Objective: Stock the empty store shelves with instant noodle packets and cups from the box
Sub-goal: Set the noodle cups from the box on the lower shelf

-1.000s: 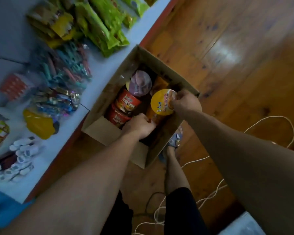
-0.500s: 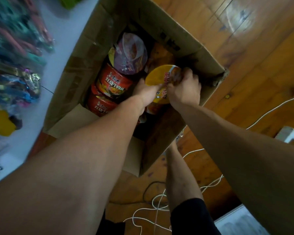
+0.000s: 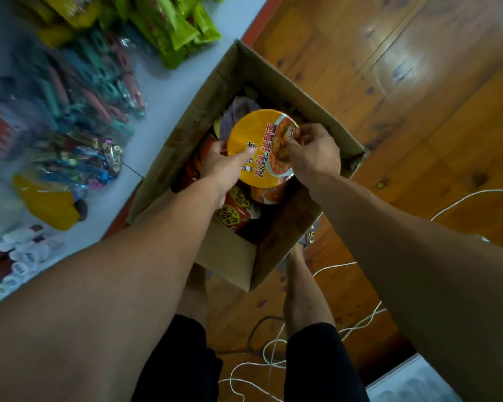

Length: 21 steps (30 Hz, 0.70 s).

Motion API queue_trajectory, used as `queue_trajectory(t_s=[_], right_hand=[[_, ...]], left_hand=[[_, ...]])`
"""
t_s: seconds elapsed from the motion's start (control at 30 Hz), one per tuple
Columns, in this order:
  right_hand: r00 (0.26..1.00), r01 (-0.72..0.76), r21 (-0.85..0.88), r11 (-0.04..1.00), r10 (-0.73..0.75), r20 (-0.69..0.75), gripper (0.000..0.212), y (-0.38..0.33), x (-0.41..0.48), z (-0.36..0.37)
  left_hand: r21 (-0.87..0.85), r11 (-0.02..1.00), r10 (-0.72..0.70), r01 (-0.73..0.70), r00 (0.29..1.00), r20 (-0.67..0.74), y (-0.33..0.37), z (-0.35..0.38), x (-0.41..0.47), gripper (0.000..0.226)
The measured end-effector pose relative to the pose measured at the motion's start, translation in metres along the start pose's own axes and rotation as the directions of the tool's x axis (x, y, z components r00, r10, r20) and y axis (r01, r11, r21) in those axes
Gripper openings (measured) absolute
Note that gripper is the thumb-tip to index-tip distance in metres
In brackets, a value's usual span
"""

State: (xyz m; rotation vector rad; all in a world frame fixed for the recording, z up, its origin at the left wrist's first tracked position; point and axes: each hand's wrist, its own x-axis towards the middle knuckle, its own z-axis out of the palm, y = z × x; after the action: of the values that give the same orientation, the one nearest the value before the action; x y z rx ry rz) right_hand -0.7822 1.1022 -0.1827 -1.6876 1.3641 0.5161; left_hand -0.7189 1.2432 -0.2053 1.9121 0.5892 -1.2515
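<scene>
A: What are the hands doing?

B: Both are holding one yellow noodle cup (image 3: 262, 147) over the open cardboard box (image 3: 276, 82). The left hand (image 3: 225, 169) is gripping the near-left rim, thumb lying across the lid. The right hand (image 3: 314, 155) is pinching the far-right edge, fingers closed on it.

A: So which step is this?

B: I'm judging it as the pick-up: a cup is being taken out of the box. It is sitting above the other stock, level with the top of the box or just above it, lid facing up and tilted a little.

A: What else is in the box?

B: Red cups (image 3: 235, 210) are lying under and to the left of the yellow one, and a purple-lidded one (image 3: 238, 108) is showing behind it. So plenty is waiting to be unpacked.

A: And where is it going?

B: The pale shelf surface (image 3: 163, 91) is running along the left of the box, already carrying green packets (image 3: 172, 27) and other wrapped goods. No bare noodle shelf is showing here, so I cannot tell the exact spot.

A: What is the next move calling for?

B: Probably lifting the cup clear of the box walls, keeping it upright, and carrying it toward the shelving while minding the white cord (image 3: 273, 355) trailing on the wooden floor (image 3: 418, 68) by the feet.
</scene>
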Motion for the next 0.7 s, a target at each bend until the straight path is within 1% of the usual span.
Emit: queue_trajectory(t_s=[0.2,0.27,0.37,0.47,0.57,0.7], right_hand=[[1.000,0.011,0.076,0.997,-0.011,-0.003,0.029,-0.038,-0.055,-0.040],[0.999,0.037,0.097,0.995,-0.035,-0.019,0.023,-0.049,-0.077,-0.054],[0.998,0.064,0.109,0.992,-0.062,-0.018,0.026,-0.068,-0.111,-0.072],[0.993,0.120,0.099,0.988,-0.121,-0.001,0.029,-0.085,-0.147,-0.087],[0.986,0.164,0.101,0.981,-0.165,0.000,0.027,-0.105,-0.186,-0.105],[0.954,0.298,0.114,0.948,-0.298,-0.019,0.022,-0.138,-0.239,-0.132]], left_hand=[[-0.060,0.996,0.068,-0.068,0.998,-0.008,0.039,-0.028,-0.066,0.054],[-0.086,0.992,0.096,-0.096,0.995,-0.007,0.050,-0.037,-0.089,0.053],[-0.132,0.979,0.154,-0.157,0.987,-0.038,0.063,-0.051,-0.124,0.045],[-0.205,0.960,0.175,-0.189,0.981,-0.084,0.070,-0.065,-0.162,0.042],[-0.282,0.935,0.192,-0.213,0.976,-0.101,0.077,-0.082,-0.200,0.041],[-0.359,0.888,0.248,-0.288,0.957,-0.153,0.089,-0.109,-0.260,0.042]])
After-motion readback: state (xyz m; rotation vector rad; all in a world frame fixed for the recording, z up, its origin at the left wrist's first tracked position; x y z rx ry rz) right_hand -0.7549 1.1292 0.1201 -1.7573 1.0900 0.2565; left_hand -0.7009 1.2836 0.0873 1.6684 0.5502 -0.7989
